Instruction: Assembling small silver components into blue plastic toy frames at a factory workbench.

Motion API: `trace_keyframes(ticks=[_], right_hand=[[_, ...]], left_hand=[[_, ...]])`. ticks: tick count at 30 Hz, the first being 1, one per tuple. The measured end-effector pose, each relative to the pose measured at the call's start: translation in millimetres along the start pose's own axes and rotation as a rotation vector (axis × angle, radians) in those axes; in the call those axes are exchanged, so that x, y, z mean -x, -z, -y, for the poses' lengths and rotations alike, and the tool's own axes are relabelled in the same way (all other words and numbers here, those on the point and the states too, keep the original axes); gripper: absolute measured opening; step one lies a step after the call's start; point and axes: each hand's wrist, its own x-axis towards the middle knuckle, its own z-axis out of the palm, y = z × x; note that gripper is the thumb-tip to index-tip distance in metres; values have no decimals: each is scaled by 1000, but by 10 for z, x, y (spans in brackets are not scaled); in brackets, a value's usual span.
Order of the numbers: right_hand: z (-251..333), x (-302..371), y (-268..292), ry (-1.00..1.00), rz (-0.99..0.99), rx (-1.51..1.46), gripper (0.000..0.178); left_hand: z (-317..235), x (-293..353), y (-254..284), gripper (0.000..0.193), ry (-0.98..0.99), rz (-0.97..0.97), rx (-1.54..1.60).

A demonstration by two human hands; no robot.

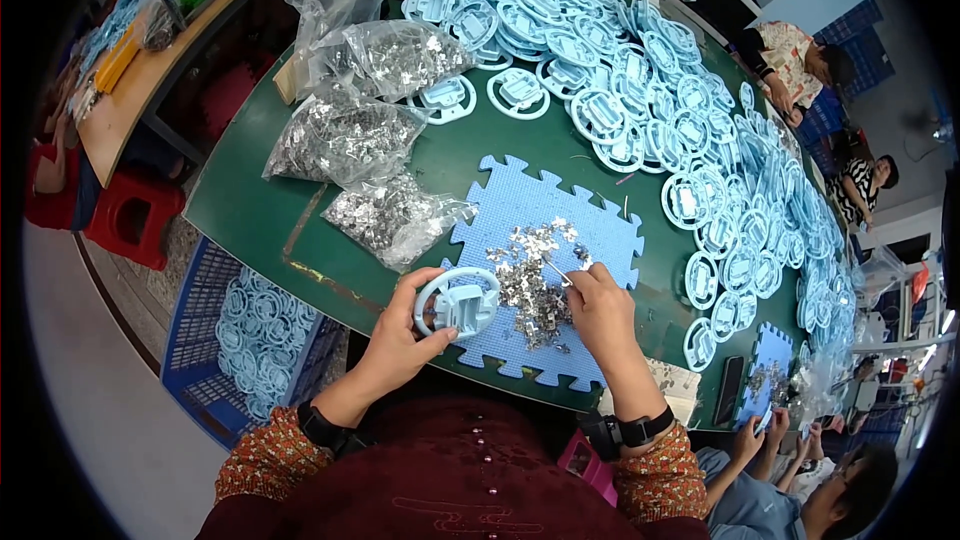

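My left hand (398,345) grips a light blue plastic steering-wheel-shaped part (462,306) by its rim, tilted over the near left edge of a blue foam mat (515,205). Between the fingers of my right hand (604,315) is a thin metal tool (556,271), possibly tweezers; its tip points at the heap. That heap of small silvery metal pieces (535,305) lies spread on the mat between my two hands. Whether the tool has a piece at its tip is too small to tell.
Clear bags of metal pieces (350,130) stand left of the mat on the green table (245,175). A large pile of blue wheel parts (690,130) curves along the far and right side. A blue crate (190,340) holds more parts. Co-workers (765,500) sit around the table.
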Motion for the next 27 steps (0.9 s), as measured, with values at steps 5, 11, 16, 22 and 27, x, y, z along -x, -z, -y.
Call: trace_keyframes(ticks=[5, 11, 16, 22, 27], right_hand=[[196, 104, 17, 74, 78, -154, 16], [27, 60, 41, -124, -59, -101, 15], [88, 149, 68, -53, -39, -202, 10], [37, 50, -33, -58, -73, -134, 7], [177, 95, 7, 25, 154, -95, 10]], left_hand=[[27, -25, 6, 71, 4, 3, 24], [33, -28, 19, 71, 28, 7, 40], [50, -42, 20, 71, 8, 5, 38], [71, -38, 20, 70, -13, 7, 24], [101, -6, 9, 70, -4, 6, 24]])
